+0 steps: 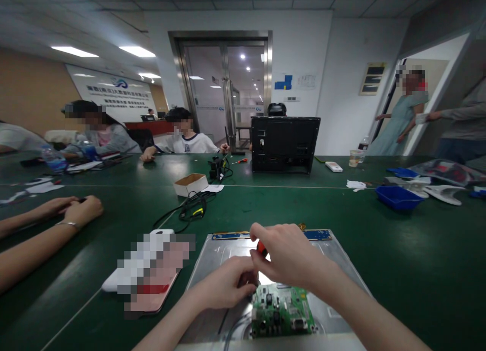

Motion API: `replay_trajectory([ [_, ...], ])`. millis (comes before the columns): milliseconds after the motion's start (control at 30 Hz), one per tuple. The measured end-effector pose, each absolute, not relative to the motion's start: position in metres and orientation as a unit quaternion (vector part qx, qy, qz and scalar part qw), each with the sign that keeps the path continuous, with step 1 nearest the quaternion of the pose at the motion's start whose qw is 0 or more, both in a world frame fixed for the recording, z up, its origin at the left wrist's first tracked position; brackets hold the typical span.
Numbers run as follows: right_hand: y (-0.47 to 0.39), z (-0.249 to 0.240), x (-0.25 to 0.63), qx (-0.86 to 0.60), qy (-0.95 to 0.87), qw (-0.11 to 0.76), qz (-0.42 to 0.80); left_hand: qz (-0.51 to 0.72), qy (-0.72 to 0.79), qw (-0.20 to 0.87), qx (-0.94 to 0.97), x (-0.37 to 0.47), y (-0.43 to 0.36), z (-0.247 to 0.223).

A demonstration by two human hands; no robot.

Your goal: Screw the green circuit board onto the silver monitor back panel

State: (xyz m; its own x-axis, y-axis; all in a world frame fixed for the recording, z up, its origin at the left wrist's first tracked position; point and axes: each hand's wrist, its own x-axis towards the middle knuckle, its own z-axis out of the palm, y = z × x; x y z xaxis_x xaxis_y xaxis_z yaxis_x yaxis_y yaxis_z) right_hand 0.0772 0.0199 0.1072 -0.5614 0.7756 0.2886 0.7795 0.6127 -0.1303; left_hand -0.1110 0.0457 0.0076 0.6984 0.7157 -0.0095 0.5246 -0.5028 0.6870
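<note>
A flat metal panel lies on the green table in front of me, with a blue circuit strip along its far edge. On its near part sits a green circuit board. My right hand is closed around a screwdriver with an orange-red handle, held above the board's far left corner. Just left of it, my left hand has its fingers curled together at that corner; what they hold, if anything, is hidden. A dark cable runs over the panel below my left hand.
Phones lie left of the panel, and another person's hands rest farther left. Beyond are black cables, an open box and a black monitor back. A blue tray stands at the right.
</note>
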Motion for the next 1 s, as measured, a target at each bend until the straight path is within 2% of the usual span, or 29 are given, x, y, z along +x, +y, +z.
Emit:
replay_trajectory([
  [133,0.0185,0.1072,0.0794,-0.401,-0.899,0.177,0.021,0.154,0.351,0.333,0.862,-0.1105,0.0445,0.0081],
  [300,0.0205,0.1051,0.0772,-0.448,-0.884,0.132,-0.022,0.134,0.360,0.342,0.858,-0.1110,0.0432,0.0082],
  [500,0.0174,0.1096,0.0791,-0.405,-0.899,0.167,0.014,0.153,0.342,0.330,0.867,-0.1108,0.0435,0.0066],
  [700,0.0214,0.1068,0.0771,-0.453,-0.882,0.128,-0.024,0.136,0.379,0.326,0.856,-0.1112,0.0397,0.0087],
  [1000,0.0236,0.1071,0.0802,-0.423,-0.894,0.147,-0.003,0.138,0.355,0.348,0.857,-0.1106,0.0413,0.0116],
])
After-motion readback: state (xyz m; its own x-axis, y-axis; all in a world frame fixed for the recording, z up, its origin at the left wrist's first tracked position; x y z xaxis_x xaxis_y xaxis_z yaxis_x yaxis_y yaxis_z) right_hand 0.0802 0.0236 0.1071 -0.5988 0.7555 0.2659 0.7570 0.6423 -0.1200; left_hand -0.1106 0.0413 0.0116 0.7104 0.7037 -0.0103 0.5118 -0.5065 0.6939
